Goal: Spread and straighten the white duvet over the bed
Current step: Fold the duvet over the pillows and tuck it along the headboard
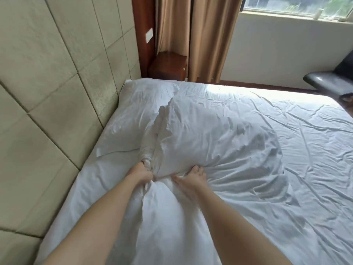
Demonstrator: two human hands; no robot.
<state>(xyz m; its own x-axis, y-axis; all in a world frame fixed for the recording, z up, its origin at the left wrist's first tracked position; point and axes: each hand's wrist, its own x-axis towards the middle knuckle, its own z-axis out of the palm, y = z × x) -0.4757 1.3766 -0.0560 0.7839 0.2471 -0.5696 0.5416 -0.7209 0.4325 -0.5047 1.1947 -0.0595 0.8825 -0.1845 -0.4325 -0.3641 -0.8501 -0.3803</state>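
The left hand [142,174] has its fingers curled tight into a bunched fold of the white duvet [219,142], a full closed grip on the cloth. The right hand [191,177] lies just to the right of that grip, fingers spread and fairly straight, pressing down on the duvet with the thumb pointing back toward the left hand; it holds nothing.

From the left grip a twisted ridge of fabric runs up and away, and just beyond both hands the duvet puffs into a raised mound. To the right of the hands it lies flatter, creased in many long wrinkles, and covers most of the bed [80,192] out to the far edge. Nearer the person than the grip, more white cloth falls between the forearms.

Left of and beyond the left grip lies a white pillow [137,111] against the padded beige headboard [47,83]. Well beyond it stand a wooden nightstand [168,66] and tan curtains [206,35]. Far right of the right hand sit a window [298,4] and a black chair [328,79].
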